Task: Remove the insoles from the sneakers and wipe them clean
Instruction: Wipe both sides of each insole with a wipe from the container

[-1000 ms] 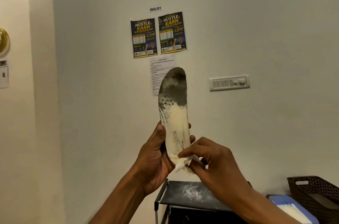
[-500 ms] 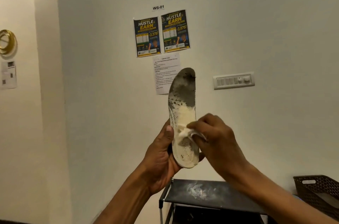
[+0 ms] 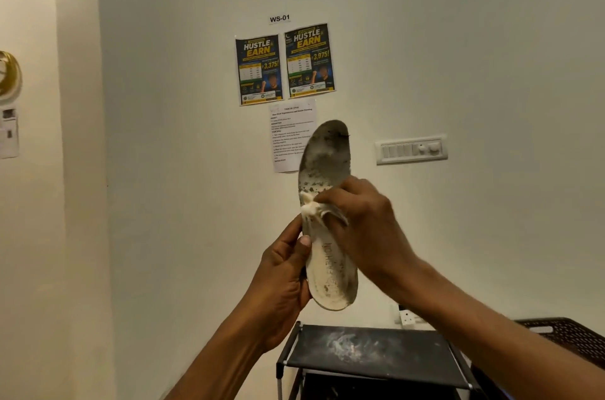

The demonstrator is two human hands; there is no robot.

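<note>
I hold a cream insole (image 3: 327, 268) upright in front of the wall, toe end up. Its toe area is dark grey with dirt and its heel half is pale with "FASHION" printed on it. My left hand (image 3: 284, 281) grips the heel half from the left edge, thumb on the front. My right hand (image 3: 363, 226) presses a crumpled white wipe (image 3: 312, 208) against the middle of the insole, just below the dirty patch. No sneakers are in view.
A black shoe rack (image 3: 370, 350) with a dusty top shelf stands below my hands. A dark woven basket (image 3: 569, 337) sits at the right edge. Posters (image 3: 284, 64), a paper sheet and a switch panel (image 3: 411, 149) hang on the wall behind.
My right hand with the wipe has slid up the insole from the heel end to its middle. The insole stays upright in my left hand.
</note>
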